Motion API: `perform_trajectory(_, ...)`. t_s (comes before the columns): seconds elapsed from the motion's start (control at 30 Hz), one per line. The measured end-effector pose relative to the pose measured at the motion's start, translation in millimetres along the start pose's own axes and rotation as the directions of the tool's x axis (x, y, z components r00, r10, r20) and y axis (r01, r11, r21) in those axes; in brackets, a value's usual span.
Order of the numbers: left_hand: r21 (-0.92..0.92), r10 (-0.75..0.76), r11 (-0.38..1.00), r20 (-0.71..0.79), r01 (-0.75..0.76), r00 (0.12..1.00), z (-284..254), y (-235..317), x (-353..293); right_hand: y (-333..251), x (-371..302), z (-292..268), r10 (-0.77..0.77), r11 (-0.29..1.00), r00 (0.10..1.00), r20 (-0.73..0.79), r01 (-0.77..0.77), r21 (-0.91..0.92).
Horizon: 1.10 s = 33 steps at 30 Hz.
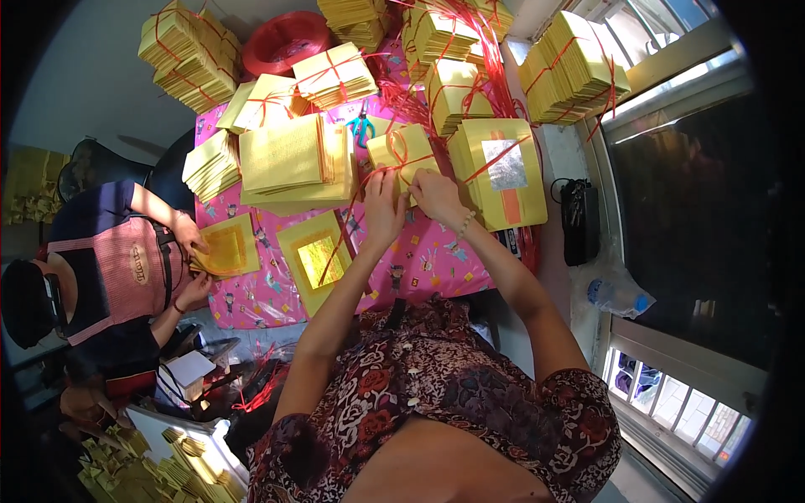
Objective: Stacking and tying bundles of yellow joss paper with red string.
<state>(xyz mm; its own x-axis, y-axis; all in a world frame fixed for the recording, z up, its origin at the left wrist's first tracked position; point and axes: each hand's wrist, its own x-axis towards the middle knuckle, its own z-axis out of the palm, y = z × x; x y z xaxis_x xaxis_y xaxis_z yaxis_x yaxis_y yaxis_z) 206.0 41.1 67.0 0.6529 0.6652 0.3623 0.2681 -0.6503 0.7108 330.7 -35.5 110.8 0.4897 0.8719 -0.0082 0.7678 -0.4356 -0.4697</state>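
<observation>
In front of me lies a small stack of yellow paper (pixel 381 149) with a red ribbon (pixel 397 144) looped and crossed over its top. My left hand (pixel 384 205) is at the stack's near left side, fingers closed on the ribbon, whose long tail hangs down past my wrist. Just beside it my right hand (pixel 438 194), with a beaded bracelet on the wrist, pinches the ribbon near the stack's front edge. The fingertips partly hide where the strands meet. To the right sits a thicker yellow paper stack (pixel 470 159) with a silver square on top.
Teal-handled scissors (pixel 361 126) lie beyond a large paper pile (pixel 281 151). A gold-centred sheet (pixel 322 261) rests on the pink tablecloth (pixel 402 272). Tied bundles (pixel 337 75) and a red basin (pixel 287 40) stand farther back. At left a co-worker (pixel 126 260) handles yellow sheets.
</observation>
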Motion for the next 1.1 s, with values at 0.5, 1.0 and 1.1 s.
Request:
perform_trajectory(0.5, 0.220, 0.079, 0.972, 0.050, -0.088, 0.996, -6.5, -5.4, 16.6, 4.2, -1.9, -30.5, -0.104, 0.968, 0.962, 0.251, 0.040, 0.248)
perform_trajectory(1.0, -0.580, -0.285, 0.788, -0.048, 0.205, 0.957, -22.9, 32.4, 43.0, 11.9, 32.3, -2.0, -0.043, 0.997, 0.987, -0.153, 0.051, 0.050)
perform_trajectory(1.1, -0.715, -0.304, 0.681, -0.079, 0.158, 0.949, -39.9, 40.0, 52.5, 16.9, 32.4, -6.1, -0.097, 0.989, 0.990, -0.101, 0.107, 0.099)
